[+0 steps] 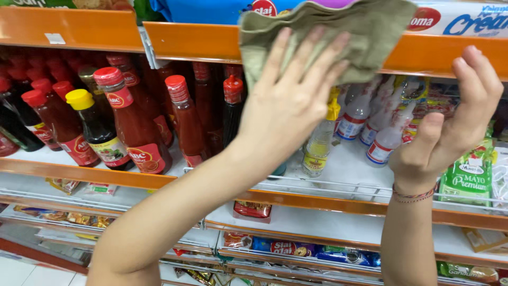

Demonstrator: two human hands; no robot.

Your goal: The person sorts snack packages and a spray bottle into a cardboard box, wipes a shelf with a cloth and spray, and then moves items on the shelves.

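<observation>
My left hand (288, 100) is spread flat, fingers splayed, pressing a grey-green cloth (338, 32) against the orange front edge of the upper shelf (190, 42). It grips nothing; the cloth is only pinned under the palm and fingers, bunched and draped over the lip. My right hand (450, 127) hangs in the air off to the right, half open, fingers loosely curled, empty and touching nothing.

The risks, as I judge them: because the cloth is held by pressure alone, it could slide off the lip if I lighten the push, and fall onto the bottles beneath. Just below my left wrist stands a small clear bottle with a yellow cap (320, 140), and to the left a tight row of red sauce bottles (135, 127) and a dark bottle with a yellow cap (98, 130). A dropped forearm could topple the ones near the front edge. The white squeeze bottles (383, 132) near my right hand face the same danger from that wrist.
</observation>
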